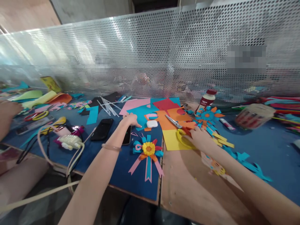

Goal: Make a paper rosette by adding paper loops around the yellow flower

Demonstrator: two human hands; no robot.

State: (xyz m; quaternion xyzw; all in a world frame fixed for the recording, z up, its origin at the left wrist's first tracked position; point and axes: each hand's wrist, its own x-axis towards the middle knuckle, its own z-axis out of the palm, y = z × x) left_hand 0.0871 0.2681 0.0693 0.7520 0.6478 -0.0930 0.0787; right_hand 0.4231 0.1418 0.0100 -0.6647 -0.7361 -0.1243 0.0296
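Note:
My right hand [199, 137] is closed on the handles of a pair of scissors [173, 121], whose metal blades point away to the left over orange paper [167, 120]. One handle loop is yellow and lies above a yellow paper sheet [171, 140]. My left hand [131, 119] reaches over the edge of blue paper [138, 113], its fingers lowered and partly hidden, with no held thing showing. Beneath that wrist lies a phone [127, 136]. Between my arms rests a paper flower rosette [148, 148] with a yellow centre and pink and blue tails.
A white earbud case [152, 124] sits mid-table. To the left are a black phone [102, 129], glue sticks [108, 106], a glue gun [67, 139] with cords, and another person's hand [10, 114]. A bottle [206, 100] and blue paper flower [207, 115] stand right, before a perforated metal screen [150, 56].

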